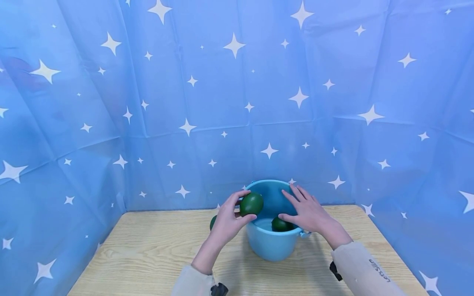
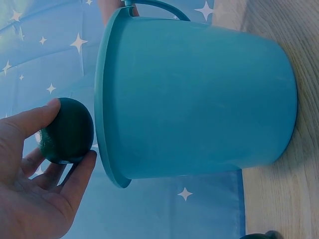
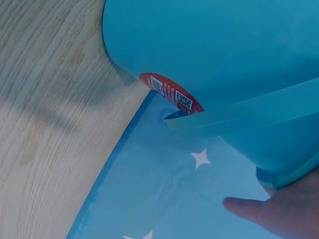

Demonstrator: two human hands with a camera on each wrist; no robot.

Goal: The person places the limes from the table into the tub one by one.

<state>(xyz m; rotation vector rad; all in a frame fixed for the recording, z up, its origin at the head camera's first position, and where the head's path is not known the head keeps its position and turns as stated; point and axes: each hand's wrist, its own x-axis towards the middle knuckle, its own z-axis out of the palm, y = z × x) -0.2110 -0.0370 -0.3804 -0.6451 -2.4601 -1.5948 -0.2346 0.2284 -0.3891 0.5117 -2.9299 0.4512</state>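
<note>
My left hand [image 1: 229,220] pinches a smooth dark green oval fruit [image 1: 252,204] between thumb and fingers, at the left side of the light-blue bucket's [image 1: 272,244] rim. The left wrist view shows this fruit [image 2: 70,130] just outside the bucket mouth. Fingers spread, my right hand [image 1: 309,211] is over the right side of the rim, its thumb above a second green fruit [image 1: 280,225] inside the bucket. Whether the thumb touches that fruit, I cannot tell. One straight finger [image 3: 244,208] of the right hand shows beyond the rim in the right wrist view.
Another green fruit [image 1: 212,222] is on the wooden table [image 1: 159,246], partly hidden behind my left hand. The bucket's handle [image 3: 259,110] hangs along its side, near a red label [image 3: 172,93]. Blue star-patterned cloth [image 1: 222,102] encloses the table's back and sides.
</note>
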